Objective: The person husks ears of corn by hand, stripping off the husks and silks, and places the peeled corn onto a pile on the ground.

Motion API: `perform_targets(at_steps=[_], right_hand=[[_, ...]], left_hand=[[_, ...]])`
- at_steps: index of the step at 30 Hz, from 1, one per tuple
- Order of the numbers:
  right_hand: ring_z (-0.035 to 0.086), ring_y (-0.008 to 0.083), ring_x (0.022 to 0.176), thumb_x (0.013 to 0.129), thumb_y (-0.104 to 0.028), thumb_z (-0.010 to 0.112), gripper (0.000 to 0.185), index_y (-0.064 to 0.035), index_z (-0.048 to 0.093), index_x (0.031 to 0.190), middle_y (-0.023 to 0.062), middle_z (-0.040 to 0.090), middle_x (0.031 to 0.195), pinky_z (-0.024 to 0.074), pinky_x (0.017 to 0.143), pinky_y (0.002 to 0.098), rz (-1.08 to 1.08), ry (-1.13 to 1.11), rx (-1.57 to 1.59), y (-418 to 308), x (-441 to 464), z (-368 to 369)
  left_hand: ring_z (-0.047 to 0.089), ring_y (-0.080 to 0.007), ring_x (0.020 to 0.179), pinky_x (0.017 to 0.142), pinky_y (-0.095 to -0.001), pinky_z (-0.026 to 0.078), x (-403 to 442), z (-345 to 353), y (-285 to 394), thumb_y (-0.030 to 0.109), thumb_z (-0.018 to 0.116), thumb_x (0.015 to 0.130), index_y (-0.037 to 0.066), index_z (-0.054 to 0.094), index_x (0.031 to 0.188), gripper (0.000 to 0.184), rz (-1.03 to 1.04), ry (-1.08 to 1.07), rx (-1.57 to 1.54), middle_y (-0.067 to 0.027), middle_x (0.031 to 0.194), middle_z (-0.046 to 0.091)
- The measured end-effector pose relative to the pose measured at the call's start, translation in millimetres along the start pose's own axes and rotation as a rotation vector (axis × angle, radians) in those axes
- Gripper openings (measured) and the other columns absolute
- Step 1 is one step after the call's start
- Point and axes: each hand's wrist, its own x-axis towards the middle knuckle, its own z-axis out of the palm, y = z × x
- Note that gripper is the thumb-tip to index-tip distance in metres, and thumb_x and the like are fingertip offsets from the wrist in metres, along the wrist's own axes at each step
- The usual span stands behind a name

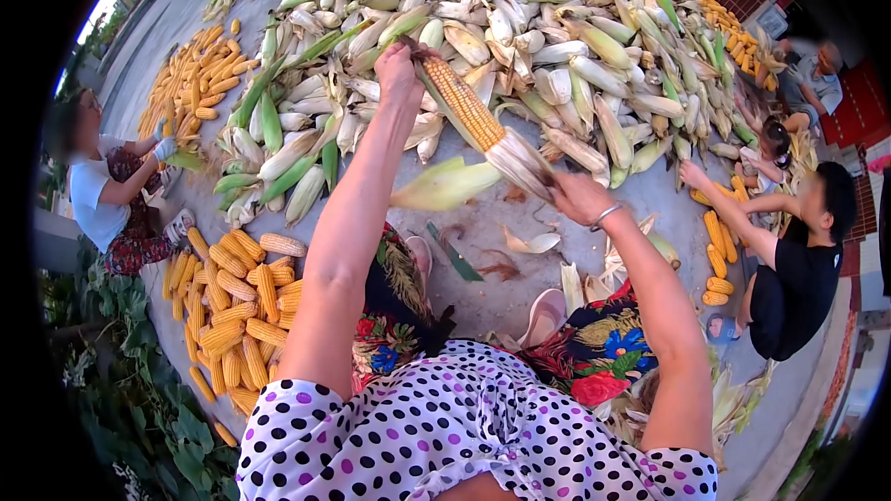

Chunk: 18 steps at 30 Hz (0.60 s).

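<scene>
An ear of corn (464, 104) with yellow kernels bared hangs slantwise between my hands, above the floor. My left hand (399, 76) is closed at its upper end, on the husk and dark silk beside the tip. A greenish strip of husk runs from there along the cob's left side. My right hand (583, 199) is closed round the lower end, where pale husk (520, 160) is folded back over the stalk. Its fingers are partly hidden. Below the ear, a loose light-green husk (447, 184) lies near the pile.
A large heap of unhusked corn (557, 46) spreads ahead. Husked cobs (241, 301) lie at my left, more (200, 74) farther back. One person (116, 181) sits left; another in black (807, 260) crouches right, with others behind. Loose husks (531, 241) and green leaves lie by my feet.
</scene>
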Motion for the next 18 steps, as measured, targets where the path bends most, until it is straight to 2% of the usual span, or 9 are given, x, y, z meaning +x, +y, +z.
perform_targets(at_steps=[2,5,8,11,14,16,17,18], right_hand=[[0.060,0.0395,0.082,0.083,-0.021,0.050,0.022,0.0005,0.054,0.089,0.0222,0.063,0.083,0.0459,0.071,0.0480,0.129,-0.053,-0.183,17.5,-8.8,11.9],[0.062,0.0353,0.079,0.082,-0.021,0.055,0.024,0.0004,0.055,0.091,0.0220,0.064,0.086,0.0475,0.068,0.0441,0.160,-0.042,-0.247,40.7,-8.7,25.5],[0.062,0.0290,0.071,0.080,-0.024,0.061,0.027,0.0002,0.057,0.092,0.0181,0.065,0.086,0.0481,0.064,0.0386,0.127,-0.174,0.382,80.6,-0.3,39.1],[0.059,0.0242,0.062,0.077,-0.029,0.067,0.035,0.0000,0.059,0.094,0.0126,0.064,0.081,0.0473,0.063,0.0340,0.308,0.054,0.663,46.9,-3.9,-15.9],[0.058,0.0245,0.068,0.073,-0.033,0.071,0.047,0.0014,0.058,0.103,0.0130,0.062,0.090,0.0480,0.069,0.0334,0.204,0.336,0.523,24.7,15.2,-23.2],[0.059,0.0269,0.085,0.070,-0.034,0.073,0.059,0.0004,0.053,0.114,0.0156,0.059,0.101,0.0474,0.077,0.0346,0.014,0.481,0.417,-16.5,21.8,-17.2],[0.058,0.0284,0.092,0.069,-0.034,0.074,0.064,-0.0003,0.049,0.118,0.0165,0.057,0.104,0.0466,0.080,0.0359,-0.089,0.535,0.241,-26.3,27.4,-8.6],[0.056,0.0300,0.099,0.068,-0.034,0.074,0.069,-0.0011,0.045,0.121,0.0174,0.056,0.108,0.0458,0.084,0.0373,-0.193,0.584,0.063,-30.7,33.6,0.5]], left_hand=[[0.058,-0.0285,0.061,0.060,-0.0428,0.052,8.7,-11.4,-1.4,-0.001,0.036,0.088,-0.005,0.048,0.085,0.013,-0.019,0.050,0.010,-0.0158,0.071,0.055],[0.056,-0.0280,0.072,0.074,-0.0452,0.050,-6.5,-5.5,-16.5,0.001,0.033,0.090,-0.003,0.046,0.090,0.013,-0.046,0.000,0.016,-0.0141,0.076,0.054],[0.055,-0.0256,0.073,0.074,-0.0423,0.050,-18.5,6.1,-16.4,0.001,0.032,0.091,-0.002,0.045,0.093,0.013,-0.043,-0.078,0.091,-0.0130,0.078,0.054],[0.056,-0.0240,0.074,0.075,-0.0383,0.048,-24.7,14.5,-12.4,0.002,0.033,0.091,-0.002,0.046,0.094,0.014,-0.027,-0.166,0.168,-0.0122,0.080,0.054],[0.057,-0.0233,0.079,0.079,-0.0346,0.046,-43.9,32.3,-23.6,0.001,0.034,0.091,-0.002,0.047,0.095,0.013,-0.018,-0.269,0.304,-0.0111,0.082,0.054],[0.057,-0.0209,0.076,0.074,-0.0327,0.047,-60.0,45.2,-33.0,0.000,0.037,0.089,-0.001,0.047,0.094,0.011,-0.075,-0.293,0.208,-0.0106,0.081,0.056],[0.057,-0.0196,0.074,0.071,-0.0317,0.047,-67.3,50.4,-36.5,0.000,0.039,0.089,0.000,0.047,0.093,0.010,-0.101,-0.302,0.159,-0.0103,0.080,0.057],[0.058,-0.0212,0.076,0.074,-0.0332,0.048,-73.3,53.7,-38.9,0.000,0.039,0.089,-0.001,0.048,0.095,0.011,-0.123,-0.352,0.105,-0.0109,0.082,0.056]])
